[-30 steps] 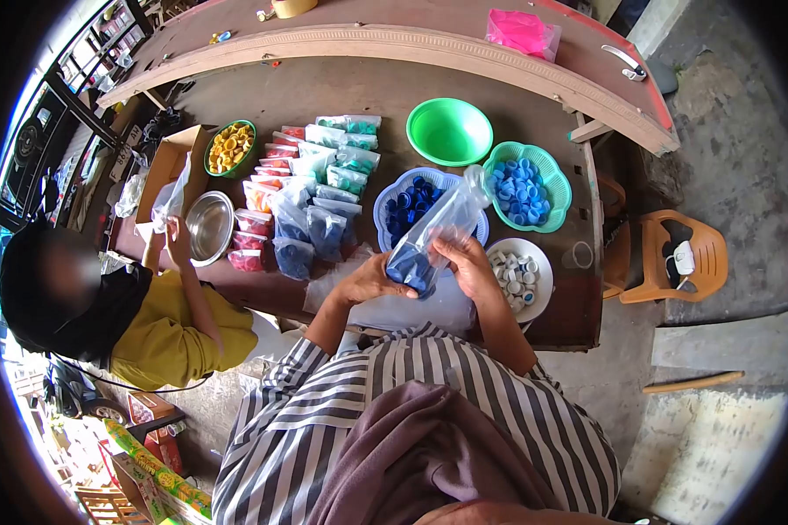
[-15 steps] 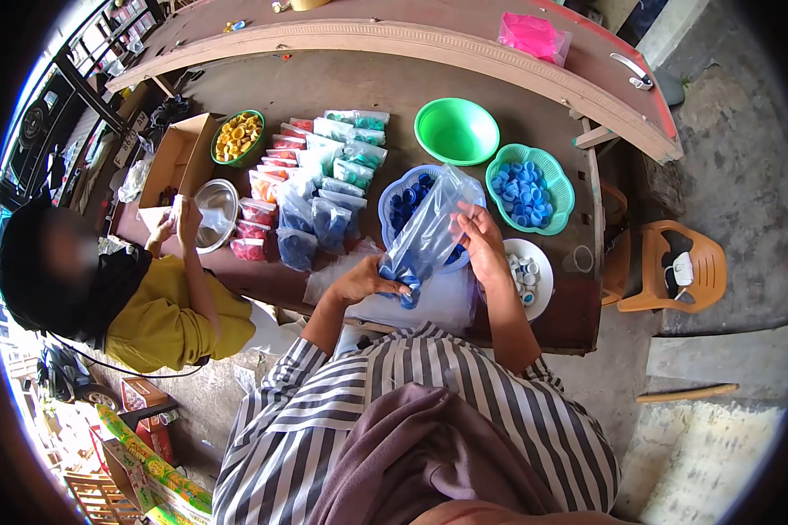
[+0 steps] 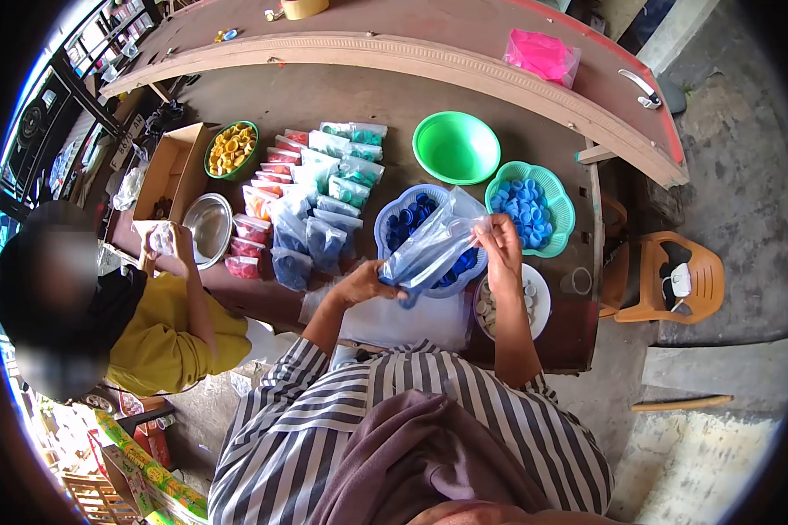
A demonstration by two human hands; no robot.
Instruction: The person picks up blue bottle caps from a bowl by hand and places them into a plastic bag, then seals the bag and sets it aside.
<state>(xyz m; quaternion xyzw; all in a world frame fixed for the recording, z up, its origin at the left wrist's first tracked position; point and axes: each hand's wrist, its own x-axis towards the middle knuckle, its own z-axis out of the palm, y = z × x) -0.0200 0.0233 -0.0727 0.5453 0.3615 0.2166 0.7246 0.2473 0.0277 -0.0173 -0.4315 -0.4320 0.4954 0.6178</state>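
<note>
A clear plastic bag (image 3: 438,238) with some blue caps at its lower end is held in front of me, over a blue basket (image 3: 382,229) of dark blue caps. My left hand (image 3: 362,283) is closed round the bag's lower end. At the bag's upper edge, my right hand (image 3: 499,247) pinches the plastic. Beneath the bag, flat clear bags (image 3: 403,319) lie at the table's near edge. Light blue caps fill a turquoise basket (image 3: 562,210) to the right, and a white bowl (image 3: 543,302) with pale caps is beside my right forearm.
A green bowl (image 3: 455,144) stands behind the baskets. Filled bags (image 3: 328,166) of caps lie in rows at left, near a metal bowl (image 3: 208,229), a cardboard box (image 3: 168,171) and yellow caps (image 3: 232,149). A co-worker (image 3: 162,328) sits at left; an orange chair (image 3: 696,271) stands at right.
My right hand has moved slightly right and down along with the bag's upper end, which now tilts lower. The co-worker's hands have shifted a little downward. The whole view has shifted slightly.
</note>
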